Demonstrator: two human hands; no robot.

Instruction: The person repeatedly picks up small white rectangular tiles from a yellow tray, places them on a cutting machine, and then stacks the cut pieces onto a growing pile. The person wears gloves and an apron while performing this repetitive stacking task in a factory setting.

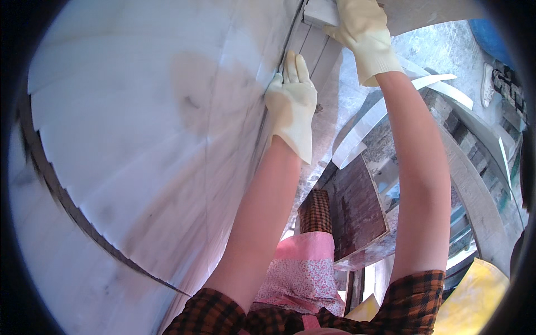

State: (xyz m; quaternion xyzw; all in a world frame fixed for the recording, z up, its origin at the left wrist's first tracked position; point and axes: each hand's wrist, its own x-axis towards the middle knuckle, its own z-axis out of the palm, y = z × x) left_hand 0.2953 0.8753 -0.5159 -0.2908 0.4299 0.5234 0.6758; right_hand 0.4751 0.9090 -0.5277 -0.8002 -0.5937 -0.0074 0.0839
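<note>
My left hand (293, 106), in a cream rubber glove, lies with its fingers stretched out along the edge of a large pale panelled surface (139, 128). Its fingertips rest at the seam beside some narrow pale strips (321, 47), and nothing shows in its grasp. Farther off at the top, my right hand (363, 33) wears a matching glove. Its thumb sticks out to the left, against or just beside a white block (322, 12) on the strips. The upper frame edge cuts off its other fingertips.
Curved white strips (368, 125) lie right of my hands, by a worn brown board (357, 209). Farther right are a curved grey piece (480, 190) and a person's shoe (487, 84). A blue rounded object (494, 39) stands at the upper right, yellow material (472, 298) at the lower right.
</note>
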